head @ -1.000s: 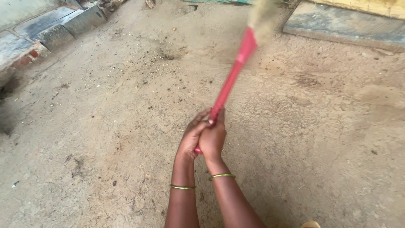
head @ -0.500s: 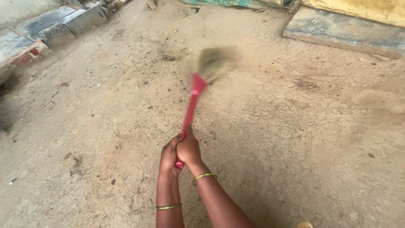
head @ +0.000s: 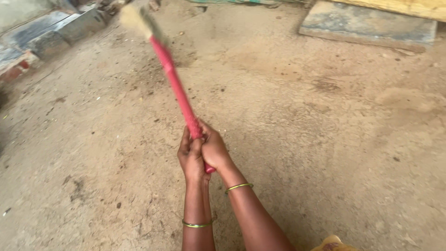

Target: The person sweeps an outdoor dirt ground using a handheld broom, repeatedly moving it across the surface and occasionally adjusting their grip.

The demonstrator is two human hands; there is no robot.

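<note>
Bare dirt floor (head: 325,139), stone slab (head: 367,28) far right, bricks (head: 28,42) far left. Left hand (head: 191,158) and right hand (head: 214,149) pressed together, fingers wrapped tight round near end of red broom (head: 179,95). Slants far-left; bristles blurred, probably off the ground.

Two bare forearms reach into view from the bottom edge, uncovered by any sleeve. A thin, shiny green-gold metal bangle (head: 198,225) circles the forearm well below the left hand (head: 192,158). A matching slim green-gold bangle (head: 239,187) sits just behind the right hand (head: 214,148), at the wrist. No rings or gloves show on either hand.
</note>
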